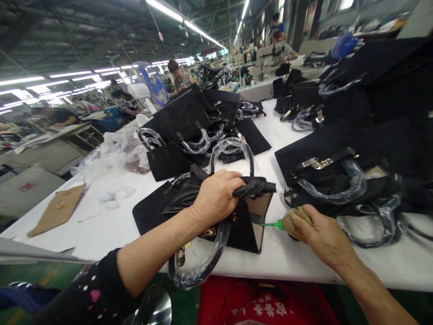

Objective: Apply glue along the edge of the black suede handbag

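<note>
A black handbag [243,234] lies in front of me at the table's near edge, its clear-wrapped handle [216,259] hanging over that edge. My left hand [219,192] is closed on the bag's gathered black upper part. At the bag's right end a beige inner side shows. My right hand [314,225] grips a brownish squeeze bottle [296,220] with a thin green nozzle [275,224]. The nozzle's tip points left, at the beige side; whether it touches cannot be made out. A second wrapped handle [233,146] stands up behind my left hand.
Black handbags [189,122] are piled at the back, with more bags [324,167] close on my right. Crumpled clear plastic [115,149] and a brown sheet [59,210] lie at left on the white table [101,234]. A blue fan [157,85] and several people are farther off.
</note>
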Demonstrator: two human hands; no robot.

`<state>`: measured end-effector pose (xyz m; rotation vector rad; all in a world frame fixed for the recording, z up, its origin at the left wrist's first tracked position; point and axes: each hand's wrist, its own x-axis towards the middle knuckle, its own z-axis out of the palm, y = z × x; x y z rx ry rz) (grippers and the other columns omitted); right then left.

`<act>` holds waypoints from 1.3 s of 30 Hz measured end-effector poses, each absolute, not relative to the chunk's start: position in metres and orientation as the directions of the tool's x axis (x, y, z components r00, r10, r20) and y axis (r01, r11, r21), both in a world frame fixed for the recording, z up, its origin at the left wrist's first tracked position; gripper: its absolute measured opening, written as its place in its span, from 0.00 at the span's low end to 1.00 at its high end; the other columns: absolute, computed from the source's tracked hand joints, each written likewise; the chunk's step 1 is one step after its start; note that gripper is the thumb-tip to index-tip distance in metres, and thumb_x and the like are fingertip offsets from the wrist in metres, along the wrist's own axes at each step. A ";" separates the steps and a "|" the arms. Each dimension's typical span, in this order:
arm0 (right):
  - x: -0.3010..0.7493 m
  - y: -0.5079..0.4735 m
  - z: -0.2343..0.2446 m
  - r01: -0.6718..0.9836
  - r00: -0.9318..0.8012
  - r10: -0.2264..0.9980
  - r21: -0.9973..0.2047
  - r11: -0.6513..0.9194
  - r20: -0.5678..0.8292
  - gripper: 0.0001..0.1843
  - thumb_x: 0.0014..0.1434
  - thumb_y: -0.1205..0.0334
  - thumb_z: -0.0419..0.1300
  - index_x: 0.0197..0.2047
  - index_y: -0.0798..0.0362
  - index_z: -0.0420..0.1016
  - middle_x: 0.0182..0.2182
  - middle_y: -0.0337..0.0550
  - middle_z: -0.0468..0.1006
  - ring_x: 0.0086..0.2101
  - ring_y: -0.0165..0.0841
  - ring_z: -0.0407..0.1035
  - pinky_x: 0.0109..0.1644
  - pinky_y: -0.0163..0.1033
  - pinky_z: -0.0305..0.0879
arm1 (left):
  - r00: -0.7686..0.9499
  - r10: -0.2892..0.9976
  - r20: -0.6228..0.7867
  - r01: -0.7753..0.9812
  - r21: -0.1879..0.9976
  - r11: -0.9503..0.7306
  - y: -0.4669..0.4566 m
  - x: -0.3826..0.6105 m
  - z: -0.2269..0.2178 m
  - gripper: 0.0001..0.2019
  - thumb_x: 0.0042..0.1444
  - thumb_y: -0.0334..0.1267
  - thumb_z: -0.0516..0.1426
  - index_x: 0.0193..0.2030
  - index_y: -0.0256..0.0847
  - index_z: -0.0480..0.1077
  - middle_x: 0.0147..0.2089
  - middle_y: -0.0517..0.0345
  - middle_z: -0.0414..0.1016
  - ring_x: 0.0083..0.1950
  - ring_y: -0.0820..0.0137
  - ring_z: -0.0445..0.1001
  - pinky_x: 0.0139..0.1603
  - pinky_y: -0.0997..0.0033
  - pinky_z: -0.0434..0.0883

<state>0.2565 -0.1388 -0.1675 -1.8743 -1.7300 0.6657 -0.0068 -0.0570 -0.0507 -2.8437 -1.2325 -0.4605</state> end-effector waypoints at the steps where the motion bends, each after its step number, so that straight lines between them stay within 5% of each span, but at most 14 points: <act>1: 0.257 -0.141 -0.168 0.735 0.063 0.997 -0.675 -0.068 -0.033 0.18 0.64 0.44 0.50 0.29 0.47 0.64 0.22 0.36 0.73 0.25 0.35 0.69 0.30 0.37 0.56 | 0.648 0.711 0.273 0.712 0.115 -0.693 -0.057 -0.007 -0.051 0.10 0.55 0.26 0.59 0.42 0.41 0.77 0.53 0.56 0.79 0.48 0.59 0.75 0.50 0.58 0.75; 15: 0.258 -0.160 -0.182 0.692 0.178 0.983 -0.716 -0.093 0.044 0.19 0.64 0.43 0.51 0.33 0.47 0.69 0.25 0.36 0.74 0.27 0.35 0.70 0.33 0.38 0.61 | 0.681 0.689 0.249 0.671 0.165 -0.723 -0.062 -0.017 -0.046 0.12 0.56 0.24 0.56 0.42 0.41 0.76 0.54 0.54 0.79 0.49 0.62 0.74 0.51 0.60 0.74; 21: 0.260 -0.159 -0.182 0.671 0.151 0.987 -0.727 -0.148 -0.061 0.20 0.63 0.41 0.51 0.31 0.47 0.66 0.24 0.35 0.73 0.27 0.35 0.70 0.33 0.39 0.60 | 0.710 0.663 0.237 0.630 0.205 -0.749 -0.063 -0.020 -0.043 0.10 0.58 0.26 0.55 0.42 0.41 0.75 0.54 0.55 0.78 0.48 0.62 0.74 0.49 0.60 0.73; 39: 0.265 -0.165 -0.186 0.684 0.178 0.982 -0.709 -0.171 -0.065 0.19 0.63 0.41 0.51 0.34 0.46 0.71 0.25 0.35 0.75 0.28 0.36 0.71 0.33 0.39 0.62 | 0.706 0.666 0.243 0.647 0.163 -0.745 -0.066 -0.015 -0.047 0.10 0.57 0.26 0.55 0.42 0.41 0.75 0.56 0.54 0.78 0.47 0.61 0.74 0.49 0.58 0.73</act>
